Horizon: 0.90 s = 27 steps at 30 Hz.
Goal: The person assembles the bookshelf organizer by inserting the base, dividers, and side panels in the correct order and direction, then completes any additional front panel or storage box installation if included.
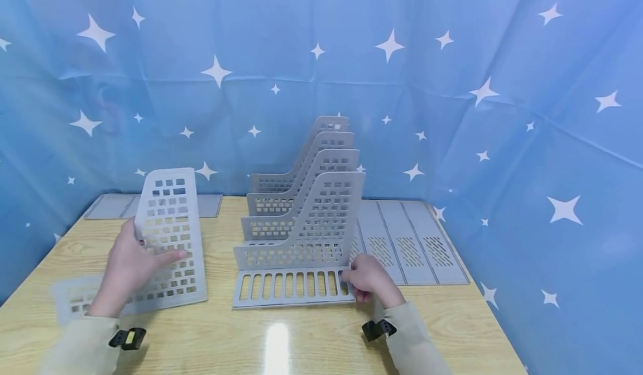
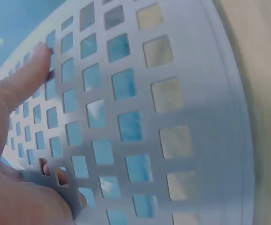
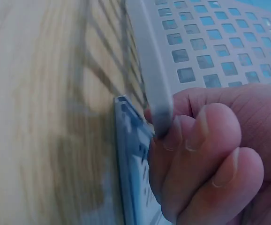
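Observation:
In the head view my left hand grips a loose grey perforated divider panel, holding it upright at the left. The thumb lies across its near face in the left wrist view, while fingertips show through the holes from behind. At the centre stands a grey file rack with several upright, stepped divider panels, one behind another. Its slotted base faces the front. My right hand pinches the rack's front right corner, fingers curled; the right wrist view shows them at a panel's edge.
Another perforated panel lies flat beneath my left forearm. A flat grey panel with slanted slots lies behind and right of the rack; a similar one is at the back left. A blue star-patterned curtain hangs behind the wooden table.

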### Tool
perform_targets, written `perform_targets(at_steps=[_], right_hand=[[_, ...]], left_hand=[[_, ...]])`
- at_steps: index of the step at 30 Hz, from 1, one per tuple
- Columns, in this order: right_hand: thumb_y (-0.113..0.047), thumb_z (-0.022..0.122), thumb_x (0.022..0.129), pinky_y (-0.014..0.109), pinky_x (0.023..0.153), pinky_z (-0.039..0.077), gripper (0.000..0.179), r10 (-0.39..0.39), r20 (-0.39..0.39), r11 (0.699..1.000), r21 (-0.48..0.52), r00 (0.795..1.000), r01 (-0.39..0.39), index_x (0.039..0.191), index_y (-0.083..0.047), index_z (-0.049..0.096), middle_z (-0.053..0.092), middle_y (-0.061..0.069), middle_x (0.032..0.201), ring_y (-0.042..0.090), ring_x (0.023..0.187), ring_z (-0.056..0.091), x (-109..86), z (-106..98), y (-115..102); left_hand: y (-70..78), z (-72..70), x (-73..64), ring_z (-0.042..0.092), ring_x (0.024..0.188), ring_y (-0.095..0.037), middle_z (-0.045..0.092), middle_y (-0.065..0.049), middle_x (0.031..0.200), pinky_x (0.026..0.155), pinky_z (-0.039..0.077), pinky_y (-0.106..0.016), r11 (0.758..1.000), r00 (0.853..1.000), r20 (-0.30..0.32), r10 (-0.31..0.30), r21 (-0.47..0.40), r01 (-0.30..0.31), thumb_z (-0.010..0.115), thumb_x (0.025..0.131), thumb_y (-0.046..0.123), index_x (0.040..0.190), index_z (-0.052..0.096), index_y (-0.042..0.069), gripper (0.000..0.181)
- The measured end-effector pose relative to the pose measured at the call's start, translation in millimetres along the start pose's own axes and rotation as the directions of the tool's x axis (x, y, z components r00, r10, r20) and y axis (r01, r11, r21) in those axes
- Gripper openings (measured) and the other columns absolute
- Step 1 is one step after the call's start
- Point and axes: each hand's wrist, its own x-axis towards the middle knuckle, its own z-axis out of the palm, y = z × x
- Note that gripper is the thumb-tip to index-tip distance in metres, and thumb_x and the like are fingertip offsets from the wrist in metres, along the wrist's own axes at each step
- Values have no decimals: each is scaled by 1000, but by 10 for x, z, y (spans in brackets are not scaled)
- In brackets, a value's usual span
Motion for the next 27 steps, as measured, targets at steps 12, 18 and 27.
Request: perform_targets(at_steps=[12, 18, 27], right_hand=[[-9, 66, 91, 29, 37, 49, 35, 12, 12, 1000, -21, 1000, -12, 58, -4, 59, 52, 0, 43, 9, 34, 51, 14, 38, 37], [-10, 66, 92, 29, 37, 49, 35, 14, 32, 1000, -4, 999, -14, 58, -4, 59, 53, 1, 44, 10, 35, 52, 28, 34, 52], [-10, 64, 94, 29, 38, 49, 36, 18, 53, 1000, 0, 998, -18, 59, -3, 60, 53, 1, 44, 10, 35, 51, 52, 31, 62]], left_hand=[[465, 388, -312, 58, 91, -30, 56, -17, 112, 70, 48, -36, 984, 981, -94, 171, -42, -175, 100, 62, 41, 150, 33, -1, 118], [443, 460, -363, 59, 93, -32, 56, -18, 114, 72, 47, -38, 976, 967, -136, 214, -21, -219, 102, 61, 32, 149, 34, -4, 117], [411, 445, -438, 60, 93, -33, 56, -21, 114, 74, 50, -41, 968, 953, -171, 248, -3, -252, 102, 60, 28, 146, 36, -7, 114]])
